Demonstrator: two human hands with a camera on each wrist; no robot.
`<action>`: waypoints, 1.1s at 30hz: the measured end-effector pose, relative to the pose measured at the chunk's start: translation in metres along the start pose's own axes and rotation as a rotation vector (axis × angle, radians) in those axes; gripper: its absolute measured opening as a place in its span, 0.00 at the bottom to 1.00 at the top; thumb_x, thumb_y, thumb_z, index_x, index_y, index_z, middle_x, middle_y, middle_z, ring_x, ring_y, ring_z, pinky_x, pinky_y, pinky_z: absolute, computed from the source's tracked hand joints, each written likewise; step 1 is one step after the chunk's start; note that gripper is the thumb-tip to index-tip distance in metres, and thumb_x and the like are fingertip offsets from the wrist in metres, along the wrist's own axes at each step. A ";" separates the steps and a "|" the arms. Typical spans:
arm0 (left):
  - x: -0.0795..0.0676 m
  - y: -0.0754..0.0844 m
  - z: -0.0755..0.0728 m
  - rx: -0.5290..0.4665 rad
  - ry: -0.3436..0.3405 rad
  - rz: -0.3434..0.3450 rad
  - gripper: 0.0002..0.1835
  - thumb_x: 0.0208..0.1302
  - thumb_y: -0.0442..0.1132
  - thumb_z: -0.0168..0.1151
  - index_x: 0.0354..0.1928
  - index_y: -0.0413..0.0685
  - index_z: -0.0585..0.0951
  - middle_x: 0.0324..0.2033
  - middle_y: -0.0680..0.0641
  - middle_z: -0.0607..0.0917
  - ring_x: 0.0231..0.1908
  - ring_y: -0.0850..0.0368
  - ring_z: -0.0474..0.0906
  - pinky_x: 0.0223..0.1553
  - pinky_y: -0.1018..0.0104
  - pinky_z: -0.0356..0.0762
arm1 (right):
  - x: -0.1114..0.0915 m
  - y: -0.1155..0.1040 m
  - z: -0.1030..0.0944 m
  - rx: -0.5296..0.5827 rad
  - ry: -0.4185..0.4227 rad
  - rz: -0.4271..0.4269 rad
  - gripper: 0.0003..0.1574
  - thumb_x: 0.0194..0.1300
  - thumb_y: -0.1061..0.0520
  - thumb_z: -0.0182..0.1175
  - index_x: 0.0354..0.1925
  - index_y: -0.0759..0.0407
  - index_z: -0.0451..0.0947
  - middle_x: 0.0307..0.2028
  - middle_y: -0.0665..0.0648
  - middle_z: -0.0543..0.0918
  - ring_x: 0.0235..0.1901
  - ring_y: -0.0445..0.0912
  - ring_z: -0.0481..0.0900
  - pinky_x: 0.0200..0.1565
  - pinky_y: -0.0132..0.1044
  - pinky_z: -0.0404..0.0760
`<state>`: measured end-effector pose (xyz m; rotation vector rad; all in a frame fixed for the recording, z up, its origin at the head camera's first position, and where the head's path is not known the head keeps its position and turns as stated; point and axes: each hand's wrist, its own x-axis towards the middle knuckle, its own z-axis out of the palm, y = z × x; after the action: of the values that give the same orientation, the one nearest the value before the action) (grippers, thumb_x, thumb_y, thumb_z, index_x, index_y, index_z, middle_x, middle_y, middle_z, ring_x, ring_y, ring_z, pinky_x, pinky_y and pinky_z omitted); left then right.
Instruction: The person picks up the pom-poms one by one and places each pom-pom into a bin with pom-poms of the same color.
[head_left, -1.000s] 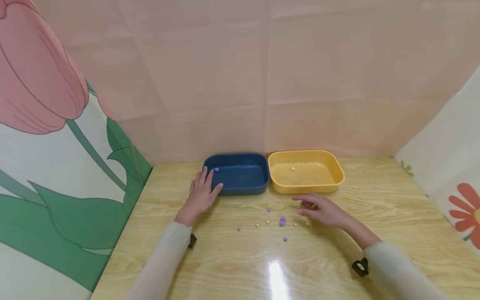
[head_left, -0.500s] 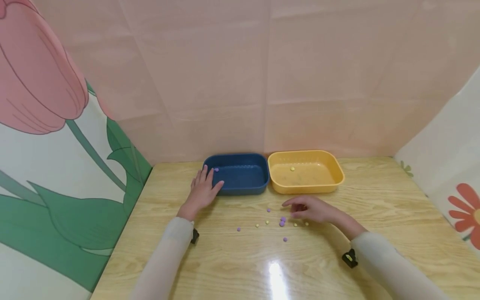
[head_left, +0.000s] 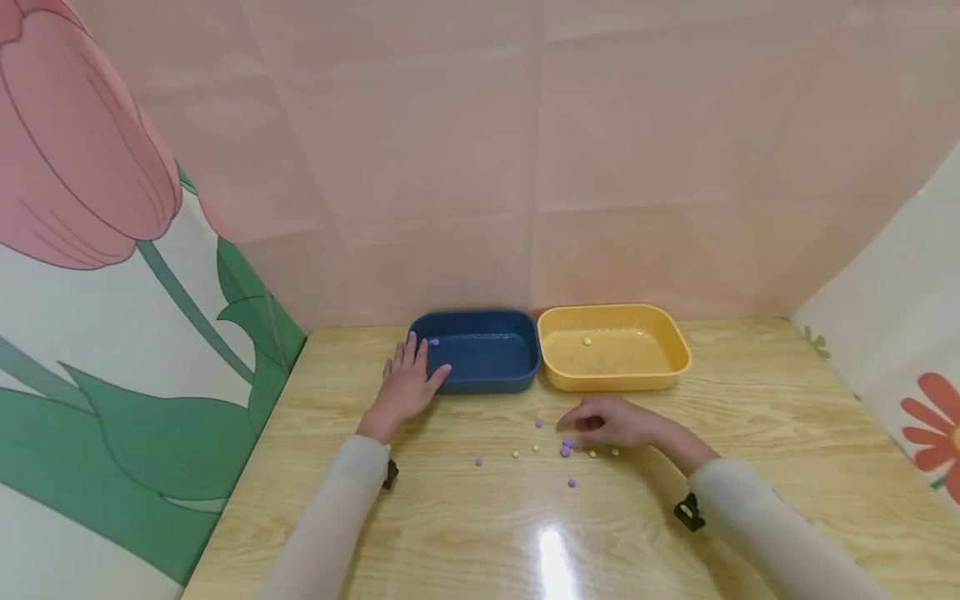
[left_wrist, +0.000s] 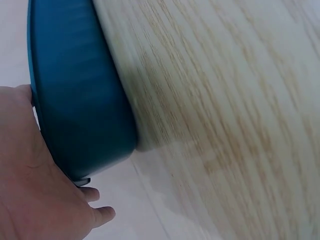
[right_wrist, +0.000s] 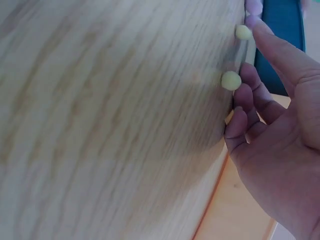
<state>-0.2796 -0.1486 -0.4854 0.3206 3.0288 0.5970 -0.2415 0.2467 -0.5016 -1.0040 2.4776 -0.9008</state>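
My left hand (head_left: pixel 407 390) rests on the left end of the blue tray (head_left: pixel 491 387), fingers extended and spread, thumb over the near rim, grasping nothing firmly that I can see. My right hand (head_left: pixel 611 422) is low over the wood-grain table (head_left: pixel 435 525), index finger and thumb parted, remaining fingers loosely bent, nothing seen between them. Its thumb tip is just beside two adjoining purple balls (head_left: pixel 566 451); contact cannot be determined. Near that hand lie two yellow balls (head_left: pixel 592 454). Also noted on the table: three single purple balls and, left of the pair, two more yellow ones. One purple ball (head_left: pixel 435 342) sits inside the blue tray, by my left fingers; one yellow ball (head_left: pixel 587 342) sits inside the yellow tray (head_left: pixel 630 383), which stands right beside the blue one.
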 end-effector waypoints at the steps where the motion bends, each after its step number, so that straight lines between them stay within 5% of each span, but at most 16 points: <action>1: 0.000 0.000 0.000 0.007 -0.003 -0.005 0.46 0.77 0.68 0.35 0.81 0.42 0.46 0.80 0.39 0.36 0.79 0.37 0.32 0.75 0.35 0.41 | 0.001 0.000 0.001 -0.009 -0.001 -0.002 0.21 0.64 0.50 0.71 0.54 0.53 0.86 0.33 0.48 0.77 0.34 0.41 0.71 0.36 0.31 0.72; 16: 0.002 0.001 0.003 0.061 0.013 -0.014 0.46 0.76 0.69 0.36 0.81 0.45 0.48 0.80 0.38 0.38 0.79 0.37 0.33 0.75 0.35 0.42 | 0.007 0.003 0.006 -0.036 0.015 -0.041 0.16 0.60 0.54 0.74 0.48 0.50 0.90 0.33 0.49 0.77 0.34 0.40 0.71 0.37 0.30 0.71; 29: 0.003 0.002 -0.003 0.122 -0.010 -0.036 0.49 0.72 0.73 0.38 0.81 0.46 0.49 0.80 0.36 0.41 0.77 0.35 0.49 0.73 0.36 0.50 | 0.007 0.000 0.008 -0.072 0.035 -0.071 0.08 0.61 0.54 0.73 0.41 0.47 0.90 0.33 0.46 0.79 0.35 0.40 0.72 0.39 0.32 0.72; 33: 0.003 0.000 -0.004 0.116 -0.014 -0.038 0.50 0.71 0.75 0.39 0.81 0.47 0.50 0.80 0.37 0.41 0.78 0.35 0.45 0.74 0.35 0.48 | 0.007 -0.001 0.007 -0.040 0.025 -0.042 0.07 0.63 0.53 0.72 0.41 0.47 0.90 0.33 0.45 0.78 0.35 0.40 0.73 0.39 0.32 0.72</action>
<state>-0.2829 -0.1493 -0.4818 0.2692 3.0544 0.4164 -0.2424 0.2384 -0.5069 -1.0682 2.5127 -0.8852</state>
